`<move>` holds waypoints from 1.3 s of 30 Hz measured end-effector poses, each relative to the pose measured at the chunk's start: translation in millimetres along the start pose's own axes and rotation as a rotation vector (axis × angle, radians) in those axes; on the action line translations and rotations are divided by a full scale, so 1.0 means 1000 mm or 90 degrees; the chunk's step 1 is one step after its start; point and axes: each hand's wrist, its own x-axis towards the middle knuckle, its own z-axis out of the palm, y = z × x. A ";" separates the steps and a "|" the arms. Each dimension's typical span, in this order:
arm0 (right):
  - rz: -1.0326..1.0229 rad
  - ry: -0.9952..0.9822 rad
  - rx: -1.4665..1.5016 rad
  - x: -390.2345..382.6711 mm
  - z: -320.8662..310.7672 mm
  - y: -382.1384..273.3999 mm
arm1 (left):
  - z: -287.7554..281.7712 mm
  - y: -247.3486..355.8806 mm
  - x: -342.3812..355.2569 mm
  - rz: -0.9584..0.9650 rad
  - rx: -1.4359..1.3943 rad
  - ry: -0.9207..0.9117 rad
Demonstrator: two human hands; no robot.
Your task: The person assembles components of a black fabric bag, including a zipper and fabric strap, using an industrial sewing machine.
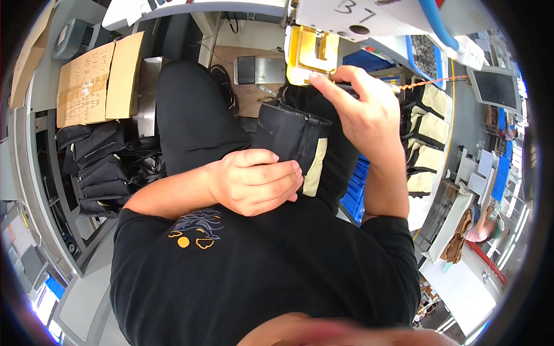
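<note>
Over the lap (196, 109) of a seated person (265, 277), below a white machine head (395, 26): one left hand (254, 183), back uppermost, fingers together and curled onto a black pouch-like piece (283, 130); one right hand (368, 109), raised and half-curled, its thumb at the lower edge of a yellow plate (295, 60) (whether it pinches anything, I cannot tell). Piece: long axis running away from the person, far edge toward the machine head, cream strip (314, 170) along its right side. Position: near part under the left hand, remainder projecting beyond it.
</note>
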 end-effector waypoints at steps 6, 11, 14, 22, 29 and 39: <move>0.150 0.162 0.201 -0.015 0.003 0.025 | -0.002 0.001 -0.004 0.003 -0.008 0.001; 0.713 0.164 0.256 -0.071 0.077 0.142 | -0.006 -0.001 -0.003 -0.020 0.013 -0.016; 0.751 0.197 0.268 -0.087 0.103 0.208 | -0.006 0.000 -0.004 -0.020 0.009 -0.023; 0.749 0.272 0.229 -0.087 0.122 0.250 | -0.004 0.001 -0.003 -0.031 0.016 -0.032; 0.411 -0.129 0.818 -0.048 0.064 0.039 | -0.008 -0.004 -0.002 -0.028 0.012 -0.037; 0.476 -0.071 1.041 -0.008 -0.007 -0.029 | -0.020 -0.004 0.022 0.029 -0.028 -0.027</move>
